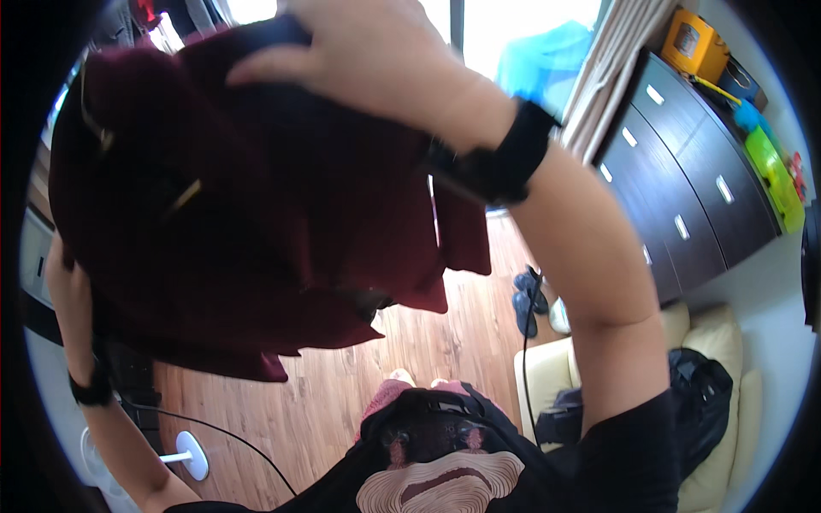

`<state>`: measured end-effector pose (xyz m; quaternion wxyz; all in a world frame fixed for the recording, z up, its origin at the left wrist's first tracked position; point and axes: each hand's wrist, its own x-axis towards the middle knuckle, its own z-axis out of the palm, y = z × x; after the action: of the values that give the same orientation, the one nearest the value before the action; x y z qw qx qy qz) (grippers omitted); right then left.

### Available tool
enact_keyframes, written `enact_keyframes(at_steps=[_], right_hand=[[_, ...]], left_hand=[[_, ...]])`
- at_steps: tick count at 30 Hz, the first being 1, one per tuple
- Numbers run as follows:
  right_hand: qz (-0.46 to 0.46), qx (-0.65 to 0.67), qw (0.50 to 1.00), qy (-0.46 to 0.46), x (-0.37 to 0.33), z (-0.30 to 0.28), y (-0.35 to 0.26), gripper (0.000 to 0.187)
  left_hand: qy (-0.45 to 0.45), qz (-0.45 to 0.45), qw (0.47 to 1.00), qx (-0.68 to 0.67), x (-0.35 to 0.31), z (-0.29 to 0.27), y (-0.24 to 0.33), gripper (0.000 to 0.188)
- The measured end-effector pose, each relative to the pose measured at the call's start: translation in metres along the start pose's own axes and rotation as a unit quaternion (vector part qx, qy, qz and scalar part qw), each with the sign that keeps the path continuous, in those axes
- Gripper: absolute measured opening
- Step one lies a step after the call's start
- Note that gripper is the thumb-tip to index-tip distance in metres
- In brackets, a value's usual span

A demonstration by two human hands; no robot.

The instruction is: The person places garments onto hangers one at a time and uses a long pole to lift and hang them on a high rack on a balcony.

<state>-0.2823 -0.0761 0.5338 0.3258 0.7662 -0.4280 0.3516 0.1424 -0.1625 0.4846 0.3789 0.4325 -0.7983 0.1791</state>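
Window [530, 21] blown out by daylight; maroon cloth [351, 222] backlit, dim; fisheye edges bowed, corners black.

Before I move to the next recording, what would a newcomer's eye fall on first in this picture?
The large dark maroon cloth stands out first, filling the upper left, with the right hand at its top and the left hand by its left edge. Next comes the dark chest of drawers at upper right, with a yellow box on top.
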Motion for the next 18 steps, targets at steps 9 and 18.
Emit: enact_keyframes(at_steps=[9, 18], right_hand=[[-0.032, 0.22, 0.975, 0.014, 0.012, 0.158, 0.029, 0.044], [0.006, 0.267, 0.961, -0.071, 0.06, 0.36, 0.139, 0.038]], left_hand=[[0.075, -0.087, 0.993, 0.01, -0.02, 0.058, 0.046, 0.021], [0.027, -0.126, 0.991, -0.029, 0.102, 0.204, -0.029, 0.052]])
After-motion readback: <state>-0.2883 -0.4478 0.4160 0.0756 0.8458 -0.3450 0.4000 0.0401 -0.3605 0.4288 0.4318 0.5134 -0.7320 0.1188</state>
